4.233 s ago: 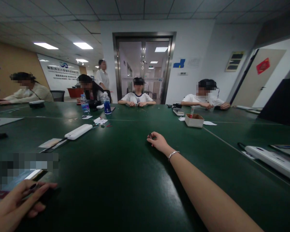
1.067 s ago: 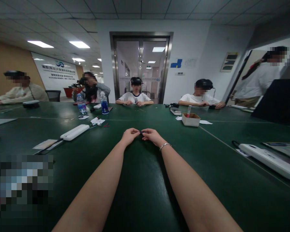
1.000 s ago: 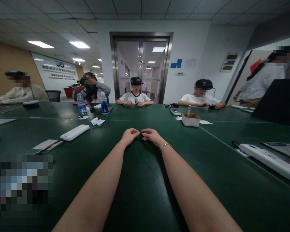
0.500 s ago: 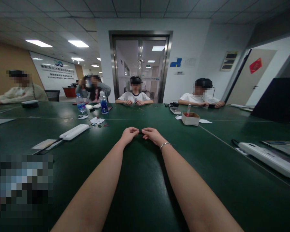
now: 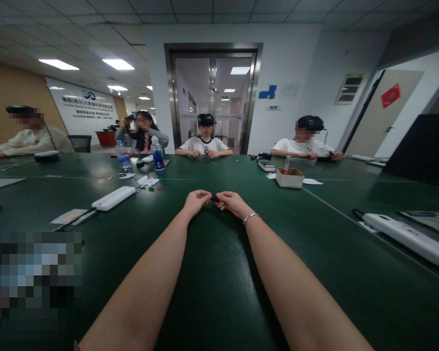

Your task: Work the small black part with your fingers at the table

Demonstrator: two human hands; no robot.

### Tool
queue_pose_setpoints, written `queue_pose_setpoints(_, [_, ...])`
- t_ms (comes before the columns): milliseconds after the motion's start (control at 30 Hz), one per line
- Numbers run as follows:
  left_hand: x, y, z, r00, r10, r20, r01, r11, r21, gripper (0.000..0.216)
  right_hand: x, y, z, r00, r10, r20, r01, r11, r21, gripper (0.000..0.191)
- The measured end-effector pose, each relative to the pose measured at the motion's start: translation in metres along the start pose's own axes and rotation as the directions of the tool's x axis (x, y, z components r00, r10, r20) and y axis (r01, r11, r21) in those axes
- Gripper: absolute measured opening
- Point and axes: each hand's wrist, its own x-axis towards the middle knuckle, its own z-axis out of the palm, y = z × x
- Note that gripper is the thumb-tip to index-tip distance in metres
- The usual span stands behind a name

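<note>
Both my arms stretch forward over a dark green table [image 5: 212, 273]. Between my fingertips is a small black object [image 5: 214, 198], too small and dark to name. My left hand [image 5: 197, 202] pinches its left end with thumb and fingers. From the other side, my right hand [image 5: 233, 204] grips its right end, the fingers curled in. A silver bracelet [image 5: 251, 219] circles my right wrist. The fingers cover most of the black object.
A white power strip [image 5: 114, 198] lies to the left, another device with a white case [image 5: 406, 238] to the right. Beyond my hands stand a small open box [image 5: 290, 181] and two bottles, one with a blue label [image 5: 157, 155]. Several people sit around the far side.
Slightly more of the black object shows between my fingertips. My hands stay nearly in place. A person at the far left back has lowered something from in front of the head.
</note>
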Motion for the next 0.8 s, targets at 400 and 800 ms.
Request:
queue_pose_setpoints(400, [0.0057, -0.0019, -0.0003, 0.992, -0.107, -0.065, 0.112, 0.991, 0.079, 0.027, -0.0048, -0.0034, 0.0016, 1.0, -0.018, 0.003, 0.019, 0.999, -0.037, 0.011])
queue_pose_setpoints(800, [0.0017, 0.0037, 0.0019, 0.996, -0.088, -0.01, 0.088, 0.966, 0.244, 0.027, 0.0014, 0.0023, -0.0014, 1.0, -0.018, 0.003, 0.018, 1.0, -0.005, 0.007])
